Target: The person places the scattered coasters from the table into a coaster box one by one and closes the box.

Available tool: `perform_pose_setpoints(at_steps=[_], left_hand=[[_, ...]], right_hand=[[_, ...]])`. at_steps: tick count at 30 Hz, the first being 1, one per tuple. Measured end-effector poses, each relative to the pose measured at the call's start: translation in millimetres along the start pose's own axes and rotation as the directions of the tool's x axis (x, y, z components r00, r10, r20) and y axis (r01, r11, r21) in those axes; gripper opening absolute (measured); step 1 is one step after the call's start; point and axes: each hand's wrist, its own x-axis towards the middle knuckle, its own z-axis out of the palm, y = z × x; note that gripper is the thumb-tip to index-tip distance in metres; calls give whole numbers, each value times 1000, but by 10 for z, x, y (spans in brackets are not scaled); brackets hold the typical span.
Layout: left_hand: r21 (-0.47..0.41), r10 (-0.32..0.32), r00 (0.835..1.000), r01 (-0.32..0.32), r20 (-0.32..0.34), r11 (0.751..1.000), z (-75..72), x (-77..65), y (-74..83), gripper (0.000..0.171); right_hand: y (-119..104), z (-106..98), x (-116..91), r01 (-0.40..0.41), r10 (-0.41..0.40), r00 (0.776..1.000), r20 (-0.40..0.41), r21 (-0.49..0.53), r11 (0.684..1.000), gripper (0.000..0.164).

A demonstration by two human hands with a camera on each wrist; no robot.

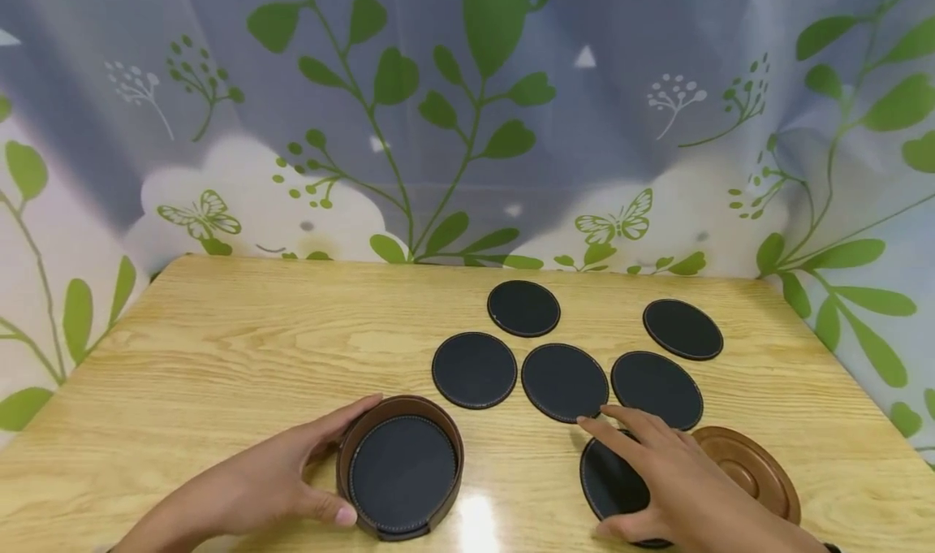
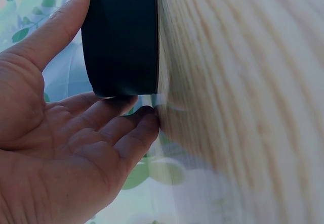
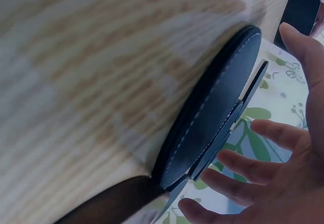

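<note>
A round brown coaster holder (image 1: 407, 404) stands on the table with a black coaster (image 1: 402, 476) lying inside it. My left hand (image 1: 299, 472) grips the holder from its left side, thumb near the front and fingers round the back; the left wrist view shows its dark outer wall. Over to the right, my right hand (image 1: 665, 472) hovers above another black stitched coaster (image 1: 609, 476), partly hiding it. The right wrist view shows that hand's fingers spread apart, with a gap between them and the thick-looking coaster (image 3: 217, 102).
Several black coasters lie spread beyond my right hand, among them a left one (image 1: 475, 370), a middle one (image 1: 565, 382) and a far right one (image 1: 682, 329). A brown round lid (image 1: 767, 476) lies under my right forearm. A leaf-print curtain (image 1: 453, 131) hangs behind the wooden table (image 1: 256, 334).
</note>
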Motion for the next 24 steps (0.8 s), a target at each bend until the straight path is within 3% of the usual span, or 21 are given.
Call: perform_pose_setpoints(at_steps=[9, 24], left_hand=[[-5, 0, 1000, -1, -7, 1000, -11, -6, -4, 114], [-4, 3, 1000, -3, -10, 1000, -1, -6, 8, 114]], right_hand=[[99, 17, -43, -3, 3, 997, 80, 9, 1000, 100], [141, 52, -100, 22, -19, 999, 36, -80, 997, 99]])
